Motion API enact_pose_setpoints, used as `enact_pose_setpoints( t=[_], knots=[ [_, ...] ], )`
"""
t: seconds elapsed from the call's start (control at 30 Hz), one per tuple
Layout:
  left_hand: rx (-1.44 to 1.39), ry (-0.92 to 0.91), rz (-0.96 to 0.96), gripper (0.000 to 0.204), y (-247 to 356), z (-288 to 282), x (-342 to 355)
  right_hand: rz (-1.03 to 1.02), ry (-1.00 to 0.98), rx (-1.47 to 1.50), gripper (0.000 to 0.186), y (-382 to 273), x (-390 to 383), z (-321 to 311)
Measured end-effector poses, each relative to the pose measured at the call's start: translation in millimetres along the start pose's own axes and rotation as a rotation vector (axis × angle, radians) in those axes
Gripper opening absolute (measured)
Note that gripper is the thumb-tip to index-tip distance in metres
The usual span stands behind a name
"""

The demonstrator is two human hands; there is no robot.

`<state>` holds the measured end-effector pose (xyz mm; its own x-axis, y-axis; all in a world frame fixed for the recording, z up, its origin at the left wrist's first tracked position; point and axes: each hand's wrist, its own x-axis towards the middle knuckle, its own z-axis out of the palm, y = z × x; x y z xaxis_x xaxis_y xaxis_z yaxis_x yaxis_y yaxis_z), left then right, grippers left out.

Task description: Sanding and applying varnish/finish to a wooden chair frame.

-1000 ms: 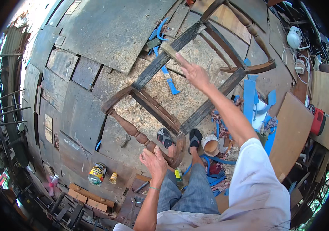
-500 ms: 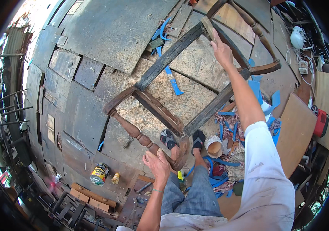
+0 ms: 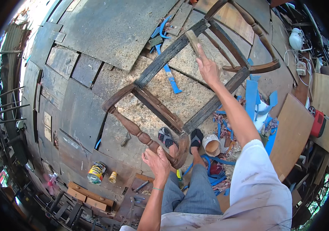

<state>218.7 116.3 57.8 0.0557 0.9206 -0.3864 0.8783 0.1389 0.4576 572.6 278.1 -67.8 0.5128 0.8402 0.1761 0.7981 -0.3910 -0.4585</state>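
Note:
An upturned wooden chair frame (image 3: 161, 57) stands tilted in front of me, with blackened rails, curved ends and turned brown legs. My left hand (image 3: 157, 163) is closed around a turned leg (image 3: 128, 125) at the frame's near left. My right hand (image 3: 208, 69) holds a narrow, pale wooden block (image 3: 191, 38) at the far blackened rail, toward its right end; the block's underside is hidden. My feet in dark sandals (image 3: 195, 139) are beneath the near corner of the frame.
Sawdust-covered boards (image 3: 106, 30) make up the ground. Blue offcuts (image 3: 251, 100) and a white bucket (image 3: 211, 144) lie right, near leaning panels (image 3: 291, 138) and a red machine (image 3: 317, 123). A can (image 3: 96, 172), small cup (image 3: 113, 177) and tools (image 3: 140, 186) lie lower left.
My right hand and the block went up and right along the far rail, then came partly back down and left. My left hand keeps its grip on the leg.

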Motion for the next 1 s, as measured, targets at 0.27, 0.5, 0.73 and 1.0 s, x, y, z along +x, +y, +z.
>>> enact_pose_setpoints(
  t=[0.27, 0.5, 0.73, 1.0],
  knots=[
    [-0.067, 0.008, -0.004, 0.050, 0, 2, 0, 0.235, -0.280, 0.077, 0.062, -63, 15, -4],
    [-0.032, -0.008, -0.001, 0.042, 2, 5, 2, -0.168, -0.446, -0.205, 0.059, -14, 19, -11],
    [-0.032, -0.011, 0.000, 0.044, -6, 6, -1, -0.034, -0.354, 0.308, 0.061, -112, -87, 37],
    [-0.119, 0.067, 0.017, 0.039, 5, 12, 0, 0.092, -0.267, 0.010, 0.063, -83, -19, 18]
  ],
)
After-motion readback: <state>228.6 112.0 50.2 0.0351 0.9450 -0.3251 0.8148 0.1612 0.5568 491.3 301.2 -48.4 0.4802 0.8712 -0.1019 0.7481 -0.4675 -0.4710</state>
